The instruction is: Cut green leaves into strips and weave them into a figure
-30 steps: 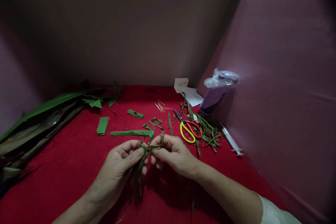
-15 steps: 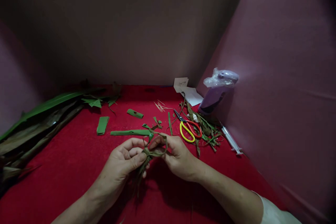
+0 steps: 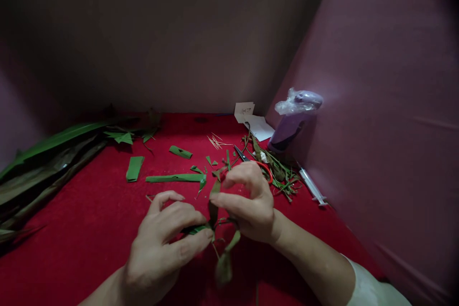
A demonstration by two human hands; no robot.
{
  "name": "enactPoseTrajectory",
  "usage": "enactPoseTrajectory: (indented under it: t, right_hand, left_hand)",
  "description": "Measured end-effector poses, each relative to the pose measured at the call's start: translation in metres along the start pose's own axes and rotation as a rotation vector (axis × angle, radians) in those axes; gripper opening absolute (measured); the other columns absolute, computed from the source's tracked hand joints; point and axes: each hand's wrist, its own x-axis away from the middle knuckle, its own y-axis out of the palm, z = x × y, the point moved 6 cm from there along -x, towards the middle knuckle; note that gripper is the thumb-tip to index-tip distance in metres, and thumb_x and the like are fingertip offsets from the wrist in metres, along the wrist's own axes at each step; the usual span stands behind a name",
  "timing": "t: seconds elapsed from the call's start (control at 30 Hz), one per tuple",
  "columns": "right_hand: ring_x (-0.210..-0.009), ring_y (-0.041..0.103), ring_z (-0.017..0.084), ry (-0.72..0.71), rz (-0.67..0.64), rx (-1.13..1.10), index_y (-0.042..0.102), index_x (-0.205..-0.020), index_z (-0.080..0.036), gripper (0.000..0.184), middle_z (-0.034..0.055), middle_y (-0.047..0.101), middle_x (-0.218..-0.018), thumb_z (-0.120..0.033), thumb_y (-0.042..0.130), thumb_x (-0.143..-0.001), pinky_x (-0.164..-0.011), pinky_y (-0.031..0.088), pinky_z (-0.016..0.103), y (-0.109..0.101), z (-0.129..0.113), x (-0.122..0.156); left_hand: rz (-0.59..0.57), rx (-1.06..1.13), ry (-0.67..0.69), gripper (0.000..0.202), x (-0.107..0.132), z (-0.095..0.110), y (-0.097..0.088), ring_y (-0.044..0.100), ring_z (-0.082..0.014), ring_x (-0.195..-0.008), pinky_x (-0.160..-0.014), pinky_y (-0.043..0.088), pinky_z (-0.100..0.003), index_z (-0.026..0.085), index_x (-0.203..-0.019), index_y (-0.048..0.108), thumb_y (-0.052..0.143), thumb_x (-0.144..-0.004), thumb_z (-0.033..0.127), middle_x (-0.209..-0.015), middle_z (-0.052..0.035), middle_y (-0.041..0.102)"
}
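Note:
Over the red cloth, my left hand (image 3: 161, 244) pinches a bundle of leaf strips (image 3: 195, 229) between thumb and fingers, with the thumb uppermost. My right hand (image 3: 253, 201) is beside it, its fingers bent round a brownish-green leaf strip (image 3: 214, 205) that rises from the bundle. One fingertip presses the strip's side; the lower fingers are hidden. Thin strands curl between the hands, and a wider leaf end (image 3: 224, 267) droops below them, slightly blurred. Just beyond my right hand, scissors (image 3: 241, 154) lie partly covered by it, with a red handle showing.
Cut green leaf pieces (image 3: 135, 169) and a long strip (image 3: 172, 178) lie ahead. Toothpicks (image 3: 216, 142), white paper (image 3: 260, 127) and leaf scraps (image 3: 279, 169) are farther back. A syringe (image 3: 311, 186) and purple bottle (image 3: 291, 129) stand along the right wall; large leaves (image 3: 53, 148) lie left.
Both hands have turned and my left hand is lower, palm more downward. The leaf bundle has swung round, one strip now upright and an end drooping. My right hand now covers part of the scissors.

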Motion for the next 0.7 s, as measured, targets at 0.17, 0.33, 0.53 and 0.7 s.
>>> enactPoseTrajectory:
  t: [0.17,0.33,0.53,0.7]
  right_hand:
    - [-0.067,0.058,0.012,-0.217,-0.011,0.119,0.067,-0.073,-0.025,0.011,-0.0052,0.067,-0.069,-0.014,0.065,-0.074,-0.071,0.043,0.033,-0.011,-0.024,-0.005]
    - [-0.078,0.060,0.010,-0.294,-0.110,0.154,0.071,-0.079,-0.025,0.011,-0.0064,0.072,-0.084,-0.018,0.063,-0.077,-0.071,0.045,0.029,-0.012,-0.052,0.004]
    - [-0.088,0.060,0.005,-0.364,-0.176,0.117,0.067,-0.076,-0.035,0.012,-0.0166,0.069,-0.093,-0.023,0.065,-0.080,-0.067,0.047,0.018,-0.017,-0.057,0.009]
    - [-0.093,0.060,0.011,-0.243,-0.182,0.061,0.062,-0.099,-0.034,0.014,-0.0078,0.062,-0.109,-0.027,0.058,-0.088,-0.078,0.050,0.024,-0.012,-0.054,0.020]
  left_hand:
    - [0.023,-0.071,-0.034,0.020,0.005,-0.001,-0.001,0.061,-0.0141,-0.068,-0.071,0.043,-0.035,0.025,-0.083,0.063,0.048,-0.089,0.014,-0.079,0.0017,0.071]
    - [-0.035,-0.170,0.120,0.022,0.013,0.002,-0.009,0.063,-0.0150,-0.082,-0.086,0.038,-0.038,0.022,-0.090,0.061,0.048,-0.085,0.005,-0.084,0.0010,0.074]
    - [-0.077,-0.278,0.181,0.024,0.021,0.009,-0.013,0.063,-0.0168,-0.091,-0.097,0.034,-0.038,0.025,-0.108,0.061,0.047,-0.089,0.025,-0.090,0.0007,0.074]
    - [0.041,-0.267,-0.019,0.028,0.027,0.014,-0.010,0.065,-0.0137,-0.084,-0.100,0.033,-0.038,0.033,-0.089,0.068,0.040,-0.094,0.030,-0.085,0.0058,0.074]
